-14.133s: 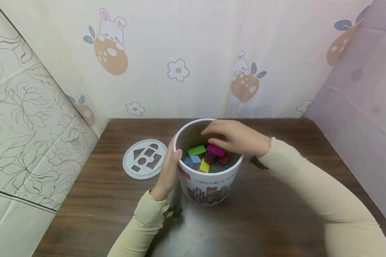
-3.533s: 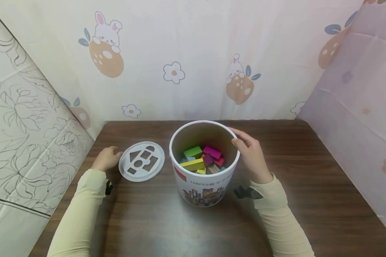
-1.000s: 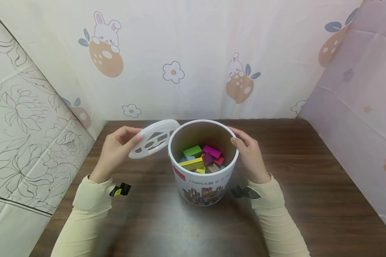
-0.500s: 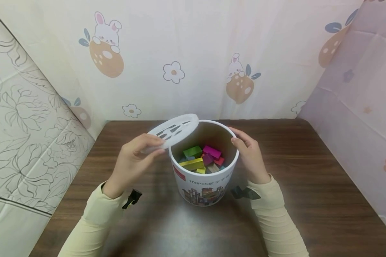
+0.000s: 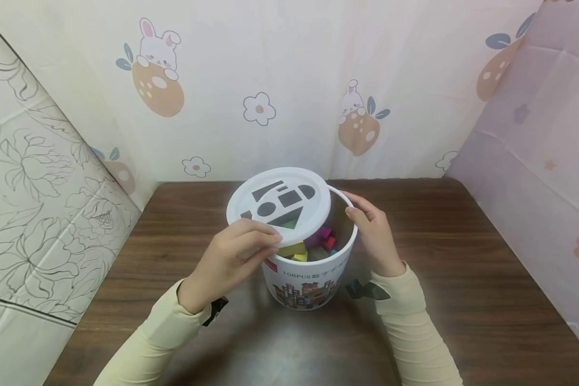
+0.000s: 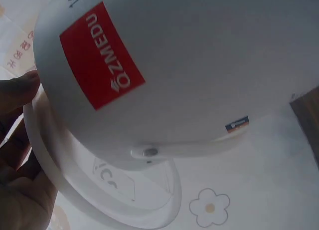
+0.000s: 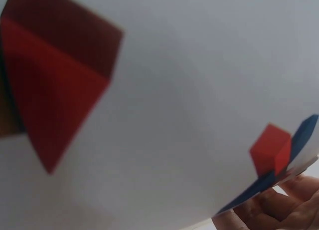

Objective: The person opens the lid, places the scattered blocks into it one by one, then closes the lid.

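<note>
A white round lid with cut-out shapes lies tilted over the left part of a white bucket. My left hand pinches the lid's near edge between thumb and fingers. In the left wrist view the lid's underside shows beside the bucket wall. My right hand grips the bucket's right rim, thumb on the rim and fingers outside. Colourful blocks show inside through the gap at the right; the lid hides the others. In the right wrist view, fingers touch the bucket's printed outer wall.
The bucket stands upright on a dark wooden table. A patterned curtain hangs behind the table's back edge, with further patterned sheets at the left and right. A dark strap piece hangs at the left cuff.
My left hand has lifted the lid from the table at the left and carried it right, over the bucket's opening. The right hand has kept its grip on the rim.
</note>
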The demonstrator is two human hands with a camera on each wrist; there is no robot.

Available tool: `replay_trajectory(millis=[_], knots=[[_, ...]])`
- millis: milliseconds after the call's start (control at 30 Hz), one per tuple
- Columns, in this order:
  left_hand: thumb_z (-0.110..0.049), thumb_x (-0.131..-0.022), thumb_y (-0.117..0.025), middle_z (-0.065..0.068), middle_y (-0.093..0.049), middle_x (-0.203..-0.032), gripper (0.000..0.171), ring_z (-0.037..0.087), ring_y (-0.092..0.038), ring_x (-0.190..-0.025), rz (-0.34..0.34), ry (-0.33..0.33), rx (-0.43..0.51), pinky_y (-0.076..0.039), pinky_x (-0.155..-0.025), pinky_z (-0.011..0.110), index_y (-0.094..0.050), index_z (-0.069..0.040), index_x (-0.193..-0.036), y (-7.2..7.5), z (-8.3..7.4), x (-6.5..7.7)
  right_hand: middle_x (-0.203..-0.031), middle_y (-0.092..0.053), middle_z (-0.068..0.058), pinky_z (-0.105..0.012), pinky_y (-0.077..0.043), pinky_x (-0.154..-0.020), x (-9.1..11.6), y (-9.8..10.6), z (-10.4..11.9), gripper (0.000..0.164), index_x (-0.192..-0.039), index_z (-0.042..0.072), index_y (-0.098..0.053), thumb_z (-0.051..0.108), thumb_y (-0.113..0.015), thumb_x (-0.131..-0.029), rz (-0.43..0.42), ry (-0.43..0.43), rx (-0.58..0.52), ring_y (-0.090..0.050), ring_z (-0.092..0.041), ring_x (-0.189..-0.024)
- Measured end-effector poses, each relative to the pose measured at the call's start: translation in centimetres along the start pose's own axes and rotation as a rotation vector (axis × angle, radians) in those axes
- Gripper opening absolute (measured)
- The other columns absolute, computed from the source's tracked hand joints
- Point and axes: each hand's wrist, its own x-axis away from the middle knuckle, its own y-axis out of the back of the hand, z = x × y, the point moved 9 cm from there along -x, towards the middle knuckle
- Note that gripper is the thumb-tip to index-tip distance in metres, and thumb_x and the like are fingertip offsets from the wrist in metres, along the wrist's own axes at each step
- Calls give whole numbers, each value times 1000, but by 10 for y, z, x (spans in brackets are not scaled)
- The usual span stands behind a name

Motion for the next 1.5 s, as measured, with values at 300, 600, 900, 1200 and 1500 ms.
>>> replay_trajectory(millis=[300, 600, 900, 1200, 1500], knots=[[-5, -82, -75, 3, -69, -102, 19, 16, -65, -98, 18, -63, 27, -52, -87, 20, -72, -9, -100, -12, -12, -4, -141, -56, -9, -57, -34, -114, 1, 0, -1, 41, -138, 12, -56, 27, -46, -101, -5, -15, 28, -50, -25, -133], [-7, -82, -76, 2, -70, -99, 15, 12, -65, -90, 5, -103, 58, -51, -76, 17, -72, -10, -97, -20, -20, -8, -142, -55, -5, -56, -30, -116, 3, 1, -3, 44, -138, 17, -56, 38, -39, -103, 10, -47, 12, -46, -22, -136], [-7, -82, -75, 2, -70, -99, 17, 12, -66, -92, 18, -113, 56, -52, -79, 17, -72, -11, -99, -26, -24, -7, -138, -58, -7, -39, -43, -110, 4, 5, -3, 51, -138, 14, -56, 45, -33, -104, -20, -67, 38, -55, -6, -121], [-8, -83, -75, 2, -69, -100, 18, 13, -65, -90, 29, -144, 11, -53, -80, 18, -71, -11, -100, -33, -26, -7, -129, -63, 1, -24, -46, -102, 5, 6, 0, 54, -137, 12, -56, 47, -34, -103, -19, -54, 14, -57, -4, -116], [-9, -84, -74, 1, -69, -101, 18, 14, -65, -92, 44, -174, -47, -53, -85, 22, -71, -12, -101, -39, -28, -5, -127, -65, 7, -23, -43, -102, 4, 3, 1, 47, -137, 11, -57, 39, -40, -103, -9, -11, -46, -57, -7, -119]])
